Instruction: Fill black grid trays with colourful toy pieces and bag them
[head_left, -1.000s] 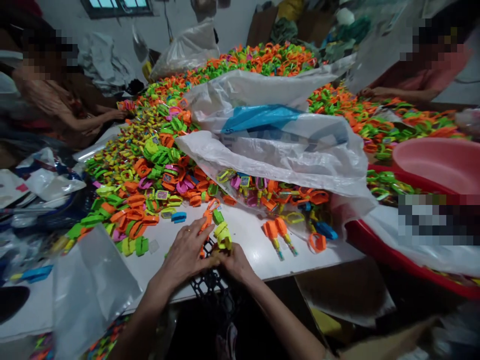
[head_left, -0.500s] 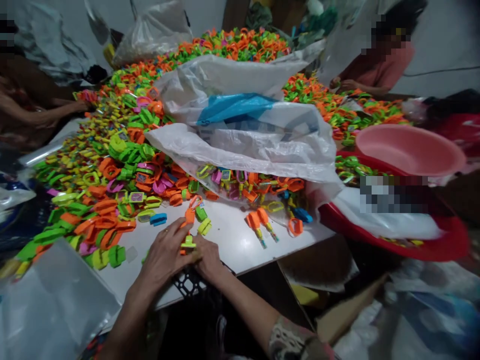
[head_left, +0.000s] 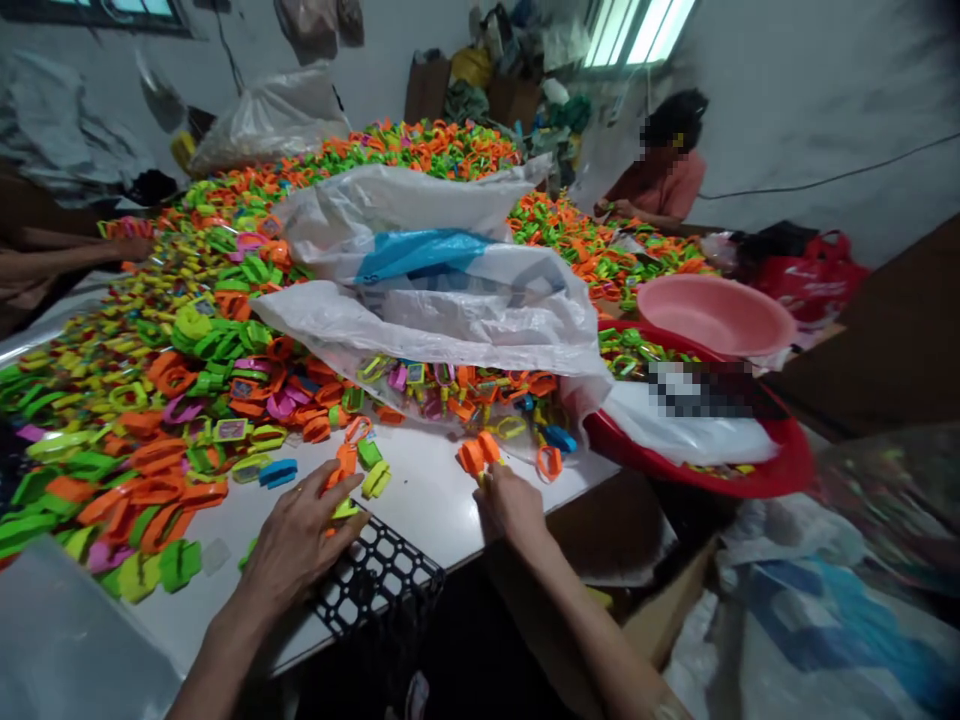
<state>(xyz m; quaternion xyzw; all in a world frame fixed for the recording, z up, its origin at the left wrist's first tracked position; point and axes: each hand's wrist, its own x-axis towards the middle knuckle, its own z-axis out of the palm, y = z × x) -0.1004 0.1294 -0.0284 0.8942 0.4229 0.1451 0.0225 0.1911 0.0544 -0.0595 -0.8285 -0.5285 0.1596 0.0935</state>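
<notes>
My left hand (head_left: 300, 540) lies on the white table (head_left: 427, 500) with its fingers stretched over small yellow-green and orange plastic toy pieces (head_left: 352, 480) at the edge of a black mesh basket (head_left: 375, 580). My right hand (head_left: 510, 505) sits at the table's near edge with its fingers curled around a pair of orange toys (head_left: 480, 455). A huge heap of green, orange, yellow and pink plastic toys (head_left: 187, 340) covers the table behind.
A big white and blue plastic sack (head_left: 435, 290) lies over the heap. A pink basin (head_left: 712, 315) rests in a red tub (head_left: 750, 470) at the right. One person (head_left: 667, 180) sits at the far right, another person's arm (head_left: 52, 250) reaches in at the left. Bags and cardboard lie below right.
My right hand left the left hand and moved right to the pair of orange toys. The left hand stayed by the basket. The view swung rightward.
</notes>
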